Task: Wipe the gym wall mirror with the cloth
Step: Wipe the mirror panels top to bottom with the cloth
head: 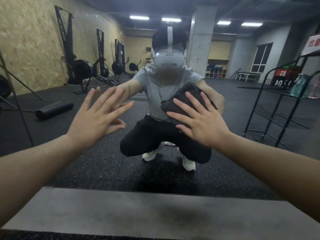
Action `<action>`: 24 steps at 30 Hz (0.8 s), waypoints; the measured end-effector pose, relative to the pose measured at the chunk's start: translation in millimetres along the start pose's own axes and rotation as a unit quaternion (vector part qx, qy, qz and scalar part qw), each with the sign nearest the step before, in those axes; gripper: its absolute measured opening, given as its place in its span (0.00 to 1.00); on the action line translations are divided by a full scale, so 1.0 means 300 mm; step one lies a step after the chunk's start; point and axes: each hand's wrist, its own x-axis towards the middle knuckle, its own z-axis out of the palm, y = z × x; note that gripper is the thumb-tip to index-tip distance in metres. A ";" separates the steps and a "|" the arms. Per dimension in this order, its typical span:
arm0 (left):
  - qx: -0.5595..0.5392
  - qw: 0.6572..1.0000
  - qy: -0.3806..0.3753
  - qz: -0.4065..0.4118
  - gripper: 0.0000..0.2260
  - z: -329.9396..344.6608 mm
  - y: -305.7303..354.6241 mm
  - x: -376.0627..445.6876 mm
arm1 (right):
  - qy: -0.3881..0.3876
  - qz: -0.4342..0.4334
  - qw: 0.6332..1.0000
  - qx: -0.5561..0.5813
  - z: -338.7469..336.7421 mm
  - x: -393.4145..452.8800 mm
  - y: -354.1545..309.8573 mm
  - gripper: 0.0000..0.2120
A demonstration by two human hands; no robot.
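Fingers (195, 103) of your right hand (202, 125) are spread straight and flat over the dark folded cloth (183, 99), pinning it against the mirror (173, 175) so the whole pad bears on the glass. To the left of the cloth, your left hand (97, 118) lies open with its fingers apart, palm on the glass, probably steadying you as you crouch. Below the cloth, a grey ledge (138, 213) runs along the mirror's foot. I judge wiping is under way on this lower part.
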 end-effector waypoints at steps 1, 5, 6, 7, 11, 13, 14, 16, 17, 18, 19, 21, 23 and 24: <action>0.000 1.000 0.000 -0.006 0.33 -0.006 -0.019 0.012 | 0.005 0.015 1.000 -0.002 0.002 0.009 -0.022 0.24; 0.004 1.000 -0.025 0.010 0.33 0.015 -0.035 0.025 | 0.002 -0.085 0.996 0.000 0.072 0.009 -0.160 0.24; 0.001 1.000 -0.022 0.010 0.33 0.026 -0.028 0.019 | -0.007 -0.133 0.991 0.004 0.096 -0.013 -0.200 0.25; -0.004 1.000 -0.019 0.004 0.32 0.036 -0.026 0.013 | -0.022 -0.171 0.985 0.010 0.119 -0.041 -0.234 0.26; -0.020 1.000 -0.021 -0.010 0.32 0.041 -0.015 0.005 | -0.080 -0.254 0.964 0.023 0.158 -0.151 -0.287 0.24; -0.022 1.000 -0.018 -0.008 0.32 0.042 -0.016 0.010 | -0.075 -0.272 0.959 0.022 0.151 -0.131 -0.250 0.21; -0.023 1.000 -0.018 -0.007 0.32 0.044 -0.017 0.009 | -0.070 -0.269 0.960 0.026 0.142 -0.108 -0.227 0.21; -0.017 1.000 -0.014 -0.010 0.32 0.048 -0.016 0.004 | -0.054 -0.234 0.970 0.027 0.127 -0.064 -0.195 0.21; -0.015 1.000 -0.012 -0.011 0.32 0.049 -0.015 0.003 | -0.043 -0.208 0.977 0.026 0.123 -0.058 -0.193 0.22; -0.015 1.000 -0.012 -0.010 0.32 0.050 -0.017 0.004 | -0.034 -0.184 0.982 0.030 0.119 -0.065 -0.201 0.22; -0.019 1.000 -0.013 -0.010 0.32 0.049 -0.018 0.004 | -0.033 -0.166 0.985 0.035 0.116 -0.085 -0.217 0.22; -0.022 1.000 -0.013 -0.012 0.32 0.045 -0.016 0.005 | -0.046 -0.164 0.985 0.037 0.117 -0.142 -0.230 0.23; -0.023 1.000 -0.014 -0.010 0.31 0.046 -0.012 0.007 | -0.071 -0.195 0.978 0.021 0.114 -0.191 -0.193 0.24; -0.025 1.000 -0.015 -0.012 0.31 0.046 -0.012 0.007 | -0.079 -0.210 0.974 0.012 0.111 -0.203 -0.169 0.24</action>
